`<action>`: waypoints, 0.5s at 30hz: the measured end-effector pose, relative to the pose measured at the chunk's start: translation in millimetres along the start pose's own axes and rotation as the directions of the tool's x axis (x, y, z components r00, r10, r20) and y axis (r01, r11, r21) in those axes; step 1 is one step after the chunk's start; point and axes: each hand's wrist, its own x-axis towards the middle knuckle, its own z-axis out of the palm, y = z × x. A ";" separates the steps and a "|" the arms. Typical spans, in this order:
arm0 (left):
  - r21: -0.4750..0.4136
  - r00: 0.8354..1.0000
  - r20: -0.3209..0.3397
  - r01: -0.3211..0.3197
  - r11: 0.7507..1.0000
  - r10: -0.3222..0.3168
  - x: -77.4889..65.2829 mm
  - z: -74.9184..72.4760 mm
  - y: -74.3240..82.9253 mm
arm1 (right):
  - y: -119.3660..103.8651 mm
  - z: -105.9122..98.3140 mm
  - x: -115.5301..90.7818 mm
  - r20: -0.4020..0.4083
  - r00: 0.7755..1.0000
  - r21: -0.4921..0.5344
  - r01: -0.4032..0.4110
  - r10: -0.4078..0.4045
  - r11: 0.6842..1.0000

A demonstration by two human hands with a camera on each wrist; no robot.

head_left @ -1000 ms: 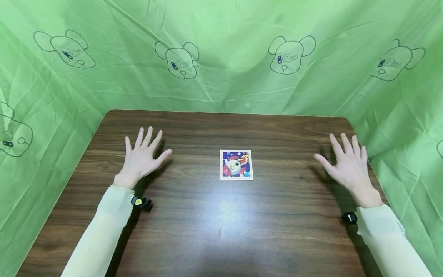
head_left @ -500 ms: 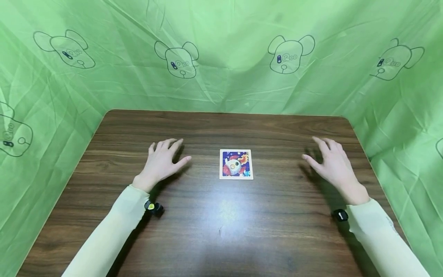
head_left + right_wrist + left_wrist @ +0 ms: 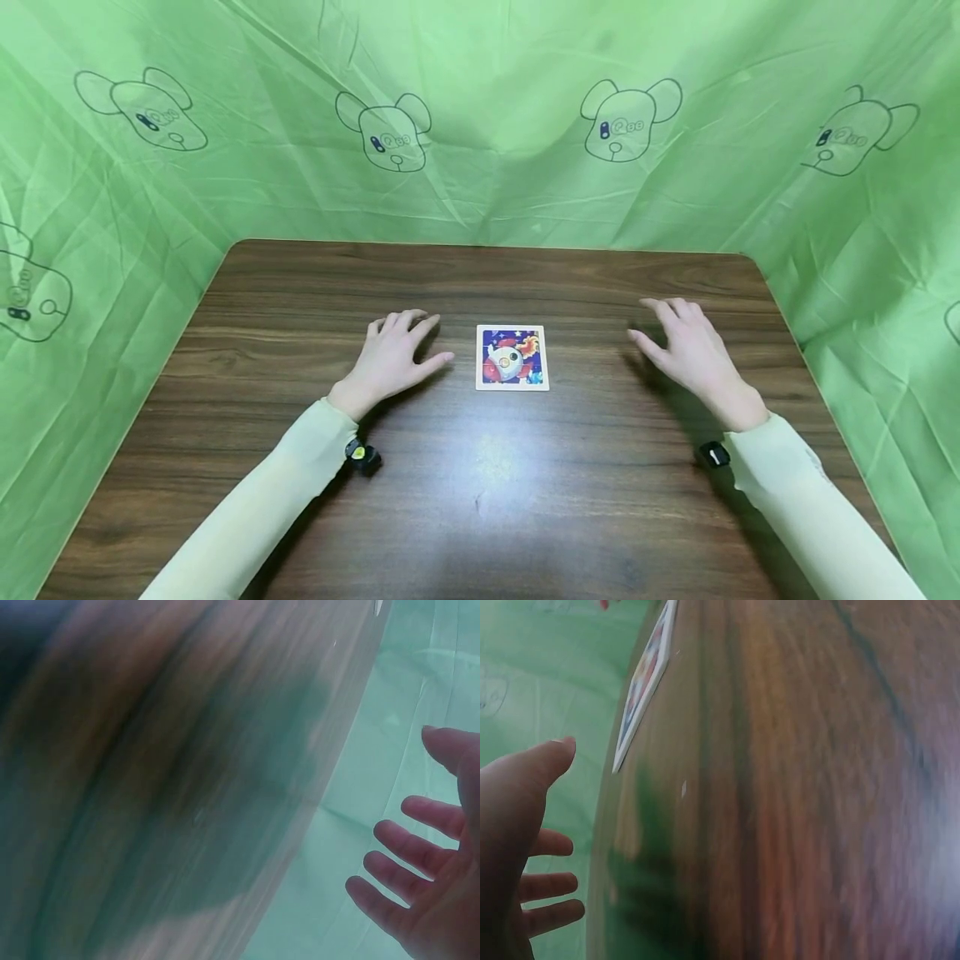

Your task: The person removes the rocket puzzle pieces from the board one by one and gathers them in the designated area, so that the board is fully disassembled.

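A square picture puzzle (image 3: 512, 358) with a white border lies flat on the brown wooden table (image 3: 480, 517), near its middle. Its print shows a white and red rocket on a dark blue ground with stars. To its left is my left hand (image 3: 390, 360), fingers spread and holding nothing, the thumb a short way off the puzzle's left edge. On the other side my right hand (image 3: 693, 354) hovers farther from the puzzle, its fingers loosely apart with nothing in them. The left wrist view catches the puzzle (image 3: 643, 686) edge-on beyond the thumb.
Green cloth (image 3: 495, 192) with printed bear-head outlines hangs behind the table and along both sides. Small black wrist devices sit at the left cuff (image 3: 363, 457) and the right cuff (image 3: 714, 454). A bright glare spot lies on the tabletop in front of the puzzle.
Both hands have moved inward toward the puzzle, the left one rightward and the right one leftward. Their fingers are less stretched than before. The puzzle has stayed in place.
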 end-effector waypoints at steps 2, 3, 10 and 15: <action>0.016 1.000 0.011 -0.015 1.000 0.015 2.2 3.5 4.4 | -5.3 2.3 4.4 0.019 1.000 0.004 0.014 -0.014 1.000; 0.018 1.000 0.015 -0.022 1.000 0.022 3.5 5.4 6.6 | -8.3 3.2 6.5 0.030 0.999 0.010 0.014 -0.014 1.000; 0.040 0.996 0.054 -0.075 0.996 0.073 13.6 16.3 21.9 | -31.7 10.9 24.0 0.098 0.995 0.052 0.010 -0.015 0.999; 0.082 0.991 0.086 -0.108 0.991 0.101 20.3 22.7 28.3 | -47.8 20.7 37.6 0.131 0.990 0.067 0.039 -0.048 0.997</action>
